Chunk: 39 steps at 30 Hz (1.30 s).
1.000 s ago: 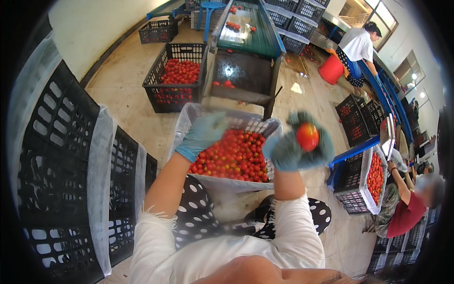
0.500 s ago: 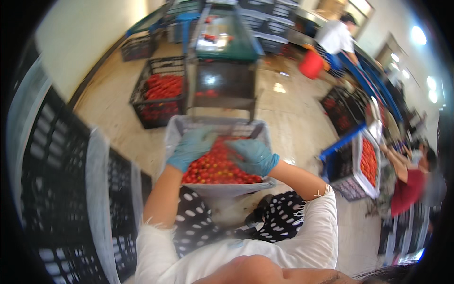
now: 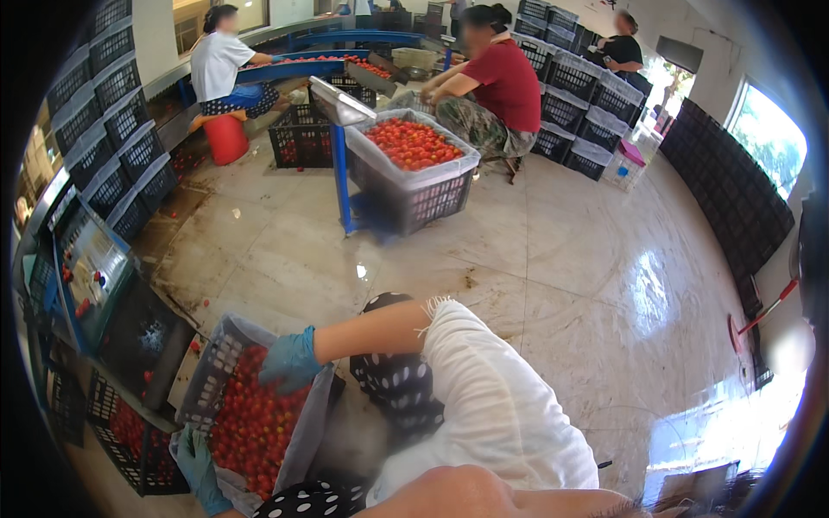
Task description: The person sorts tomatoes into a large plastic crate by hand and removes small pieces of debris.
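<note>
Cherry tomatoes (image 3: pixel 259 430), mostly red, lie in a dark plastic crate with a pale liner (image 3: pixel 298 442) at lower left. My right hand (image 3: pixel 292 361), in a blue-green glove, rests palm down on them at the crate's right side. Its fingers reach in among the fruit, and their tips are partly hidden. At the crate's left rim is my left hand (image 3: pixel 200 470), gloved alike, with its fingers stretched along the liner and the thumb apart. I see nothing held in either hand.
A conveyor chute (image 3: pixel 142 337) stands beyond my crate, beside another tomato crate (image 3: pixel 129 432). Ahead, a lined crate heaped with tomatoes (image 3: pixel 414 145) stands by a blue-posted scale (image 3: pixel 341 177). A co-worker in red (image 3: pixel 505 82) sits behind it; another sits on a red bucket (image 3: pixel 226 140).
The view has swung right, bringing the scale and co-workers to the middle. My left hand has gone from above the tomatoes to the crate's rim; my right hand stays on the fruit.
</note>
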### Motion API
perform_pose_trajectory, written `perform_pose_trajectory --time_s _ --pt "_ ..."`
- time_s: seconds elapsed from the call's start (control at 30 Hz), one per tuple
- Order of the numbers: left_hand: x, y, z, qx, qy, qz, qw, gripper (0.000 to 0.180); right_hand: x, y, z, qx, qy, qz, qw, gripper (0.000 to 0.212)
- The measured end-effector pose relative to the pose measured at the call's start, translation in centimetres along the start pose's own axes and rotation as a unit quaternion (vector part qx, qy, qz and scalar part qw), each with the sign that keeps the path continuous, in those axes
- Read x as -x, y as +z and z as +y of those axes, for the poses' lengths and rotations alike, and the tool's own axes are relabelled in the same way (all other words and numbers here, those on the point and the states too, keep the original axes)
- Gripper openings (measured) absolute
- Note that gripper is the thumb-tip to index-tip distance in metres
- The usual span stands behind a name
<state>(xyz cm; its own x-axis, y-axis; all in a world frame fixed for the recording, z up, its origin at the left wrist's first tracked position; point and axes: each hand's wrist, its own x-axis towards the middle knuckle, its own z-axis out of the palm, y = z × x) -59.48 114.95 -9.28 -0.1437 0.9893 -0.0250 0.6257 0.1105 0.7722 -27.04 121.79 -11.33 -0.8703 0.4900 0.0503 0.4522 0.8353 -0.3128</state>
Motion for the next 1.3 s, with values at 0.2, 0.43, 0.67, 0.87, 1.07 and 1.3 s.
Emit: perform_pose_trajectory --time_s 0.2,0.43,0.67,0.87,1.07,1.3 --pt "-1.6 0.6 -2.6 0.086 0.036 0.002 0.996 0.036 1.1 -1.4 0.0 -0.025 0.002 -0.012 1.0 0.041" --pt "-1.6 1.5 0.8 -0.023 0.022 -0.003 0.999 0.036 1.8 -2.0 0.4 -0.064 -0.013 -0.002 0.998 0.041" --pt "-2.0 2.2 0.4 0.001 0.059 0.001 0.998 0.035 1.8 -1.2 1.1 -0.055 -0.011 0.0 0.998 0.041" --pt "-1.7 2.0 0.4 0.001 0.072 0.006 0.997 0.034 1.9 -1.3 0.6 -0.049 -0.008 -0.008 0.999 0.037" --pt "-0.8 1.7 1.5 -0.006 0.088 0.034 0.995 0.033 1.8 -1.2 0.4 -0.045 -0.02 0.013 0.999 0.032" --pt "-1.2 2.3 3.1 0.003 0.063 0.018 0.998 0.036 2.4 -2.6 0.3 -0.029 -0.02 0.007 0.999 0.035"
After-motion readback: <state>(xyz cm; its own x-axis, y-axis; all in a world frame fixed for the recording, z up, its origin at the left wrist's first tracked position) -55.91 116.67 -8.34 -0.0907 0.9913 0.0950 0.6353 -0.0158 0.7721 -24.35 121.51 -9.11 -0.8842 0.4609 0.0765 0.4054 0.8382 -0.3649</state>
